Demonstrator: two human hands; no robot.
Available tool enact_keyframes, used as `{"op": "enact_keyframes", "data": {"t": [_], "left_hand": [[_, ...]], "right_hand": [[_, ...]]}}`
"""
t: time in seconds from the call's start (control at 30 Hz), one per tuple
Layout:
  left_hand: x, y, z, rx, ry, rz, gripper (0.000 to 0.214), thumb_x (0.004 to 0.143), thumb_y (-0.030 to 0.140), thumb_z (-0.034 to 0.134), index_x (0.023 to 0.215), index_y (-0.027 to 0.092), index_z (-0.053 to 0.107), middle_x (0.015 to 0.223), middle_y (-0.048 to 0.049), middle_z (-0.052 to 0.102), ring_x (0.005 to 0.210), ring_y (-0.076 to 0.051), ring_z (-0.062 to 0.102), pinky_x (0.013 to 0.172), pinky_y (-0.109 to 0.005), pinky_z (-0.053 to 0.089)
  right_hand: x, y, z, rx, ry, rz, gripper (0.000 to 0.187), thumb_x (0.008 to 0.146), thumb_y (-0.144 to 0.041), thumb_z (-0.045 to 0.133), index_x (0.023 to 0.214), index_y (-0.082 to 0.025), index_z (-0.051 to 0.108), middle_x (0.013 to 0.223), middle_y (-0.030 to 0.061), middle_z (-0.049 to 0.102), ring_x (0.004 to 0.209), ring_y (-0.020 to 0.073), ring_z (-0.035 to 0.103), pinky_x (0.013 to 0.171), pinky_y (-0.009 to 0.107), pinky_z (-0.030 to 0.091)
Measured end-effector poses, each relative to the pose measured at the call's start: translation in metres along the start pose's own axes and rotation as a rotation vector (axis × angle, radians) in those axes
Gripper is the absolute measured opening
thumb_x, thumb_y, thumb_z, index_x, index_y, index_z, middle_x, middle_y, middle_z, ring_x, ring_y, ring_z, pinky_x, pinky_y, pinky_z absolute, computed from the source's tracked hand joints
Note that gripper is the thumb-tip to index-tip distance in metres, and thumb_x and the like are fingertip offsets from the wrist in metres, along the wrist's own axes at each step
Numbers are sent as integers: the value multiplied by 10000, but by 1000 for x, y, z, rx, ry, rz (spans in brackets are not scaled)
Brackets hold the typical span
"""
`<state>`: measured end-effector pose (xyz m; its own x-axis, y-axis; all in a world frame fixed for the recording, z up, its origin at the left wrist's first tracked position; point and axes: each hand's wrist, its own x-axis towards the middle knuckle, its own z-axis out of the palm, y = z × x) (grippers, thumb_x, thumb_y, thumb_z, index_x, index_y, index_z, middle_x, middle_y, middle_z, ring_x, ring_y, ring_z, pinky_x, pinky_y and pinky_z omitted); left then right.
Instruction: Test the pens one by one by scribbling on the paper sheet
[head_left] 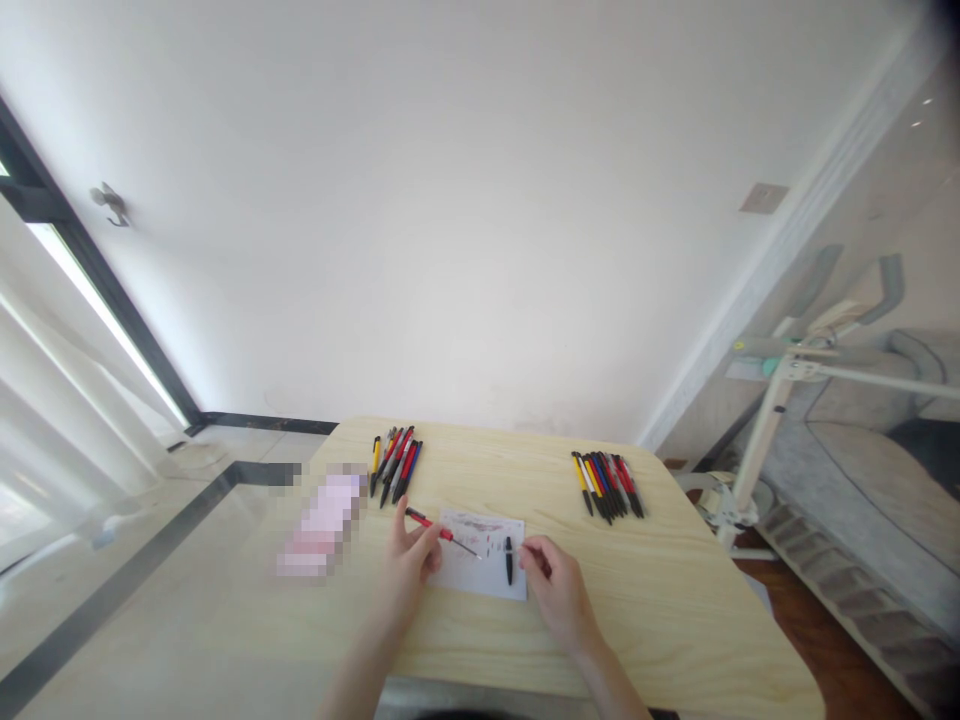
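My left hand (411, 560) pinches a red pen barrel (445, 534) with a black clip end, and a thin ink refill (469, 549) sticks out of its front. The pen is held over a white sheet of paper (472, 580) with dark and red marks. On the sheet's right part lies a black pen piece (509, 562), apart from both hands. My right hand (556, 590) is at the sheet's right edge, thumb and forefinger pressed together. Anything between those fingertips is too small to make out.
A loose bunch of pens (394, 465) in several colours lies at the table's back left. Another row of pens (606, 485) is at the right. A pixelated pink-white rectangle (322, 525) is at the left. The wooden table (675, 600) meets a white wall (480, 250).
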<state>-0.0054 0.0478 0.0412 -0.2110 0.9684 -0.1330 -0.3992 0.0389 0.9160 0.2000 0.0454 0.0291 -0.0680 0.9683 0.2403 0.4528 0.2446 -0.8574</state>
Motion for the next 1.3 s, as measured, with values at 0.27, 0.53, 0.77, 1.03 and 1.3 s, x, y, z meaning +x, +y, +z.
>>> {"op": "enact_keyframes", "data": {"t": [0.27, 0.53, 0.77, 1.03, 1.3], "left_hand": [[1, -2, -1, -14, 0, 10, 807, 733, 336, 634, 1363, 266, 135, 470, 112, 444, 420, -63, 388, 424, -178, 253], [6, -5, -4, -116, -29, -39, 433, 703, 300, 674, 1066, 194, 464, 468, 99, 452, 431, -51, 383, 440, -166, 294], [6, -2, -5, -287, -17, -96, 423, 705, 250, 681, 1078, 152, 509, 512, 65, 500, 446, -41, 405, 439, -157, 316], [5, -5, -2, -523, 4, -153, 200, 670, 193, 713, 813, 126, 591, 583, 42, 511, 476, -32, 428, 424, -151, 341], [2, -10, 3, -610, 1, -216, 173, 682, 215, 708, 774, 127, 591, 570, 52, 470, 473, -35, 429, 409, -152, 343]], "right_hand": [[-2, 5, 0, 56, -16, 21, 254, 853, -383, 463, 805, -168, 589, 671, 35, 613, 578, 159, 533, 527, 236, 391], [-2, 8, 1, 76, -16, 20, 250, 854, -378, 467, 794, -164, 579, 646, 22, 593, 567, 150, 529, 520, 225, 389], [-3, 2, 3, -79, -66, -36, 220, 846, -356, 485, 781, -179, 598, 616, 0, 585, 553, 138, 512, 528, 215, 365], [6, -12, 0, -340, -147, -170, 158, 841, -276, 491, 771, -211, 617, 632, -21, 616, 569, 120, 542, 550, 201, 333], [23, -21, 2, -560, -219, -252, 146, 825, -262, 508, 742, -231, 623, 663, -30, 655, 604, 121, 579, 559, 207, 315]]}}
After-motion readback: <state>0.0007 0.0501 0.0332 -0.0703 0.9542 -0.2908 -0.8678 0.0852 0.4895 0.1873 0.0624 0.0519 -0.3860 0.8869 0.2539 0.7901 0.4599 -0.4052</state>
